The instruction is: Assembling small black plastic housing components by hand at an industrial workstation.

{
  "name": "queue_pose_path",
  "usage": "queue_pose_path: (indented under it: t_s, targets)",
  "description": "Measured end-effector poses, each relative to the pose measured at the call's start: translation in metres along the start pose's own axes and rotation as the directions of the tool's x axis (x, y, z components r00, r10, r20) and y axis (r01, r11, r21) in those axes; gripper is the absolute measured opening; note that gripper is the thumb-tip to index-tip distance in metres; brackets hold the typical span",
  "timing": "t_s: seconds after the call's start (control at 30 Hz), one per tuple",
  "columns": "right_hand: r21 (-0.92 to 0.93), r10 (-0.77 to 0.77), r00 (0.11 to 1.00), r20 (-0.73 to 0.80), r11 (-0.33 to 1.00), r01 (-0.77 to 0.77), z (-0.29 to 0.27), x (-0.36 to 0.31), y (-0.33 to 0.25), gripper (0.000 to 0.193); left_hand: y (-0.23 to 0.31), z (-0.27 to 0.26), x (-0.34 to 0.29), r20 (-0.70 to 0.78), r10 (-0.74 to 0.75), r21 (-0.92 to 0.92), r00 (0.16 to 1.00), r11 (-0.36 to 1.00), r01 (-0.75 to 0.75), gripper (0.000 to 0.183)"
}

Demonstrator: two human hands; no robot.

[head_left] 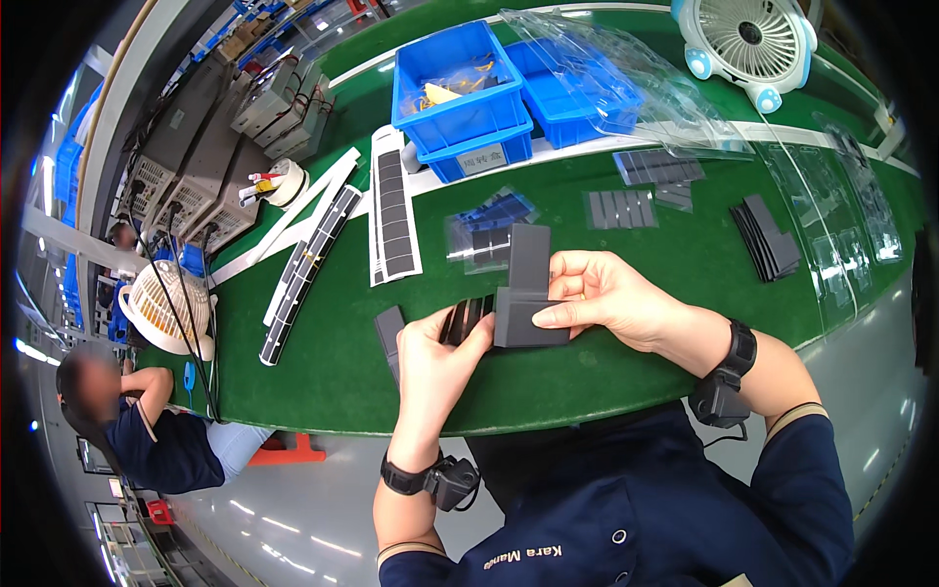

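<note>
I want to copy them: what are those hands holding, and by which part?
The right hand pinches a black stepped piece by its right side. The left hand grips glossy dark strips between thumb and fingers; exactly where is hidden.

head: left fisheye of head-worn pair | upright, looks down/forward | hands [606,298] near, mid-frame | tabletop [323,391] beneath, beyond | floor [323,514] lower edge
</note>
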State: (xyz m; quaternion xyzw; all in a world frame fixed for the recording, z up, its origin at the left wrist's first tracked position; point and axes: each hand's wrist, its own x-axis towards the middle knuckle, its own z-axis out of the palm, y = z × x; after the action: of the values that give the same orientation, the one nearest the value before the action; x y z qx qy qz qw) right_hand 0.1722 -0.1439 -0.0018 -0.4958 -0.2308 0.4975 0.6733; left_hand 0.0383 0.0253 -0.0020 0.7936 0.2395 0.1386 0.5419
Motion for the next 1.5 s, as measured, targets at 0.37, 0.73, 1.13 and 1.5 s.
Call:
queue_pose_path:
  t_s: [0.37,0.73,1.13,1.5]
  targets:
    - [-0.013,-0.045,0.998,-0.050,0.999,0.044,0.001,0.002,0.003,0.023,0.035,0.008,-0.004,-0.093,0.302,0.094,0.949,0.951,-0.294,0.015]
    - [0.093,-0.084,0.994,0.069,0.993,0.077,0.001,0.000,0.006,0.025,0.021,0.029,-0.003,0.199,0.113,-0.410,0.973,0.912,-0.022,0.031]
    - [0.169,-0.062,0.995,0.080,0.984,0.048,0.008,-0.005,0.004,0.040,0.018,0.038,0.000,0.375,-0.012,-0.664,0.927,0.694,0.278,0.038]
    - [0.081,-0.122,0.990,0.067,0.990,0.117,0.011,-0.007,0.002,0.025,0.022,0.038,-0.005,0.330,-0.005,-0.596,0.944,0.775,0.212,0.039]
